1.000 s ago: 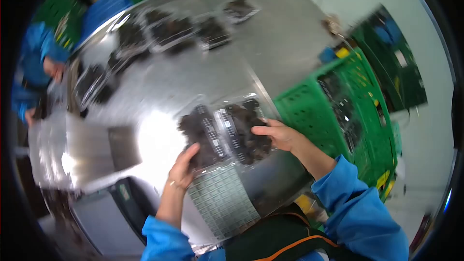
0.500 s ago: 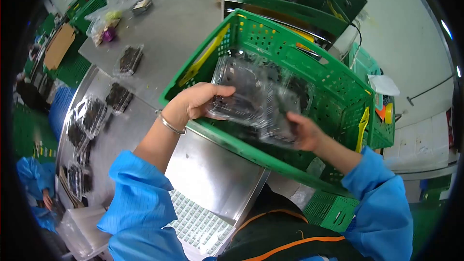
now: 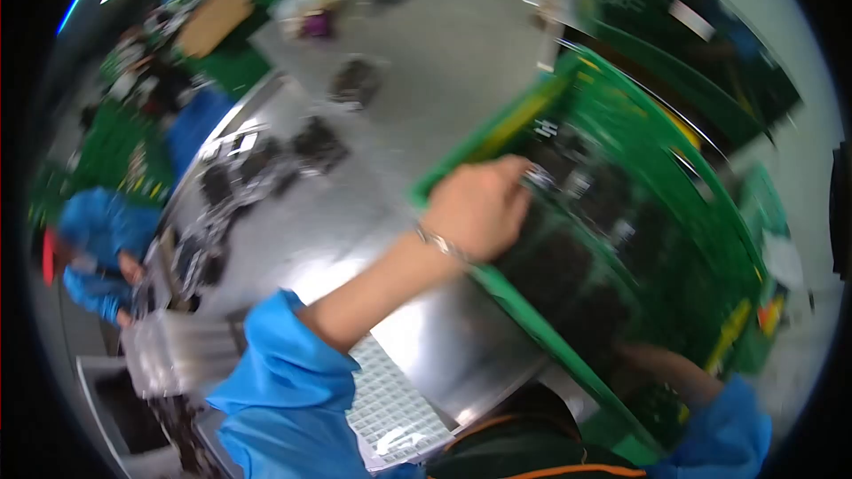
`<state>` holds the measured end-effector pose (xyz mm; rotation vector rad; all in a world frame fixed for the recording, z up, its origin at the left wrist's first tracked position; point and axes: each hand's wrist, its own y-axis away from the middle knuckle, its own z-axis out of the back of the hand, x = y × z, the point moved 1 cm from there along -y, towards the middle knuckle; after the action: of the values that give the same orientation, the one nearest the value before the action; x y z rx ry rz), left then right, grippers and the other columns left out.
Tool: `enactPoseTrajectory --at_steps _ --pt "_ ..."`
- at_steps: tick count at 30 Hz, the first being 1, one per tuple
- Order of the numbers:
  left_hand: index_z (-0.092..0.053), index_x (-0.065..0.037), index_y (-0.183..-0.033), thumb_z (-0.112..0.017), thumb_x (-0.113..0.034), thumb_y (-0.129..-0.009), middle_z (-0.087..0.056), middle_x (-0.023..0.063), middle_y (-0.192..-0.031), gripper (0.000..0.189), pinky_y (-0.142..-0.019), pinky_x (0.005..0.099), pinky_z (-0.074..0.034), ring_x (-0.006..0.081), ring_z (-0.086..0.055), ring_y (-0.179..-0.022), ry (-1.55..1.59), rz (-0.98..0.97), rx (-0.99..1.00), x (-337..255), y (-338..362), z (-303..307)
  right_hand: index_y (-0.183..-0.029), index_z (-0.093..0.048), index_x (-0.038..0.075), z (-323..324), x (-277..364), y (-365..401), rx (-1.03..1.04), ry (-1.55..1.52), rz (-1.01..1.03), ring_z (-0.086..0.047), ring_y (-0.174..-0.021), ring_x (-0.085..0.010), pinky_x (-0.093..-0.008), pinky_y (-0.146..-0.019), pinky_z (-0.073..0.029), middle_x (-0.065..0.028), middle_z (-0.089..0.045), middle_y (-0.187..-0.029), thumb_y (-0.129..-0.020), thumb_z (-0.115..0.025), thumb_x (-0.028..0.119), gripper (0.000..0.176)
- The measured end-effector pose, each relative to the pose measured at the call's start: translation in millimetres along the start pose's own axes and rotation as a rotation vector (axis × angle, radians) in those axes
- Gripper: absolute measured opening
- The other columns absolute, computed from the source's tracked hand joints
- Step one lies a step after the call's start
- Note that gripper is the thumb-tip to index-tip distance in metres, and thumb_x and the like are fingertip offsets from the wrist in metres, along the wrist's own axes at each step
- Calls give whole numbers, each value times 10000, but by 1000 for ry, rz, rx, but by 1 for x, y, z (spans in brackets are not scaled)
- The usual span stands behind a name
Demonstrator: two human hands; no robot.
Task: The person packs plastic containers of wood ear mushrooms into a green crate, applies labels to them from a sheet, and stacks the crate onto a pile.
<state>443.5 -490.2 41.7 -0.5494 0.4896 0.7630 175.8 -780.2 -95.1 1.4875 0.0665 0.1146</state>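
Note:
A green crate (image 3: 524,310) stands in front of me, with several clear boxes of dark contents (image 3: 550,257) inside, blurred by motion. Over the crate's near left rim is my left hand (image 3: 479,204), a bracelet at its wrist. Its fingers curl down beside the boxes, and whether they grip one is too smeared to tell. My right hand (image 3: 652,364) reaches low into the crate at the near right end, its fingers dark and blurred among the boxes.
More clear boxes with dark contents (image 3: 319,146) lie on the metal table (image 3: 426,62) to the left. A co-worker in blue sleeves (image 3: 106,222) is at the far left, near a stack of clear trays (image 3: 177,355). A screen (image 3: 683,35) stands behind the crate.
The view has turned, so the crate appears farther right. My hands have moved apart, and the box held between them is now down among the others or hidden. My right hand is lower.

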Motion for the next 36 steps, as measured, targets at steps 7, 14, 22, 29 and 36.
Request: enactPoseTrajectory --at_steps 7,14,22,29,36 --pt "-503 -43 -1116 -637 -299 -758 -513 179 -1131 460 -896 409 -384 322 -481 -1040 -613 450 33 231 163 139 -1083 -523 27 -101 277 186 -200 547 1131 -576 -612 -99 -237 -529 -482 -37 -565 -720 -831 -550 149 281" --pt "-339 -87 -1310 -528 -591 -734 -351 166 -1340 788 -982 485 -267 366 -301 -1239 -793 1138 -547 433 200 274 -1237 -412 -17 -331 557 66 -303 950 1286 -518 -1047 -304 -341 -897 -409 -203 -475 -1214 -759 -611 366 643" --pt "-503 21 -1098 -518 -740 -622 -512 182 -1134 897 -980 464 -265 340 -453 -1092 -366 860 -179 424 188 145 -1073 -509 -1 -366 578 -29 -234 857 737 -605 -796 -249 -396 -729 -497 -117 -593 -953 -653 -729 412 629" --pt "-555 61 -849 -722 -597 -546 -562 205 -845 744 -744 367 -454 337 -546 -829 -22 869 133 306 251 65 -887 -491 67 -274 484 114 -219 445 1110 -531 -659 -110 -268 -525 -437 -13 -528 -756 -690 -728 194 333" --pt "-529 -4 -1090 -634 -256 -793 -592 40 -936 404 -722 253 -443 95 -540 -799 755 986 -356 261 282 85 -1215 -407 86 -15 172 207 -586 -123 1090 -538 -841 -118 -269 -692 -480 -51 -524 -935 -713 -661 62 563"
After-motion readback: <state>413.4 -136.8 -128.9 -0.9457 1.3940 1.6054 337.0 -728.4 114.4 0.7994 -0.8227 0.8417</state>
